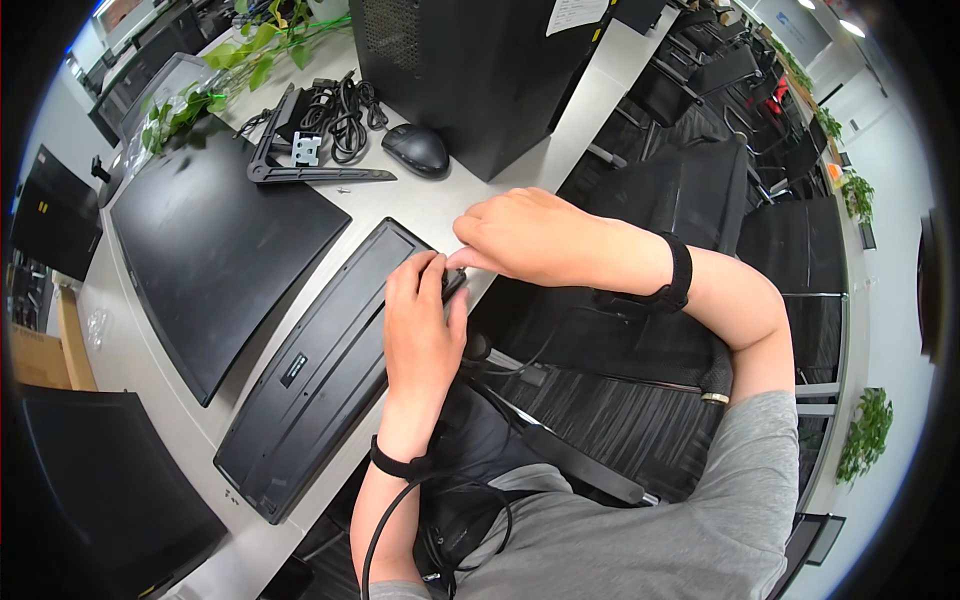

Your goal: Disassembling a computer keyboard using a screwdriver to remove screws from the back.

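Both of my hands meet at the near end of a long black plastic keyboard (320,370) that lies face-down, its flat underside up, on the pale grey desk (140,350). My left hand (422,325) lies along the keyboard's right edge with the fingers curled loosely around something small and dark at the corner; I cannot tell what that piece is, since my fingers hide most of it. My right hand (530,238) reaches across from three o'clock, its fingers bunched close together and the fingertips pressing down at the same spot, just touching my left fingertips. Each wrist wears a black strap, and a thin black cable runs from the left one toward six o'clock.

At nine to ten o'clock from the keyboard, just beside it, a wide black curved monitor (215,245) lies flat on the desk. At twelve o'clock lies the black V-shaped monitor stand (300,170), with a bundle of black cables (345,115) behind it. A black computer mouse (416,148) rests at one o'clock, close against a tall black computer tower (480,70). Green leafy plant stems (230,60) trail at eleven o'clock.
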Motion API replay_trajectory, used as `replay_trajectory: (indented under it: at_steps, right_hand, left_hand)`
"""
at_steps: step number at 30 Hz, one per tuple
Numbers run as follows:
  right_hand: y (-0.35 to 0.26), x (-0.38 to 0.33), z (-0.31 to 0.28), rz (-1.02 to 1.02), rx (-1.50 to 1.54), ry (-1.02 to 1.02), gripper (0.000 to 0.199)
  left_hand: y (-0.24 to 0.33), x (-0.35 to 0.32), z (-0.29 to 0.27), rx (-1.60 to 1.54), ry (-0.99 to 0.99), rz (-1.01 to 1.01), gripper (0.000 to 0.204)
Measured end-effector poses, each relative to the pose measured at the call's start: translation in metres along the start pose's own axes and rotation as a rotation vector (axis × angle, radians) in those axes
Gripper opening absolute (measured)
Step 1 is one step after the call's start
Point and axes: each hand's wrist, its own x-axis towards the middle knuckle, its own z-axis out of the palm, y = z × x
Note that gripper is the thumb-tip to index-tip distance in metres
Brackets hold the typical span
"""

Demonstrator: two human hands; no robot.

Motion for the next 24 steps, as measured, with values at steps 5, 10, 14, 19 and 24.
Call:
replay_trajectory:
  at_steps: [5, 10, 14, 19, 24]
  right_hand:
    - [0.0, 0.0044, 0.0011, -0.389, 0.155, 0.288, 0.019]
    - [-0.0028, -0.0022, 0.0009, -0.09, 0.069, 0.101, 0.012]
    - [0.0009, 0.0045, 0.0027, -0.318, 0.133, 0.204, 0.012]
    - [-0.0013, 0.0043, 0.0089, -0.232, 0.137, 0.267, 0.01]
    - [0.0012, 0.0019, 0.0026, -0.195, 0.19, 0.178, 0.009]
  left_hand:
    - [-0.0019, -0.0003, 0.001, -0.004, 0.01, -0.015, 0.039]
    - [-0.0016, 0.0003, 0.0002, -0.006, 0.005, -0.019, 0.038]
    - [-0.0016, 0.0, 0.0005, 0.006, 0.016, -0.015, 0.038]
    - [-0.002, -0.0008, 0.0008, 0.004, 0.024, -0.019, 0.037]
    - [-0.0022, -0.0008, 0.0005, 0.021, 0.029, -0.008, 0.036]
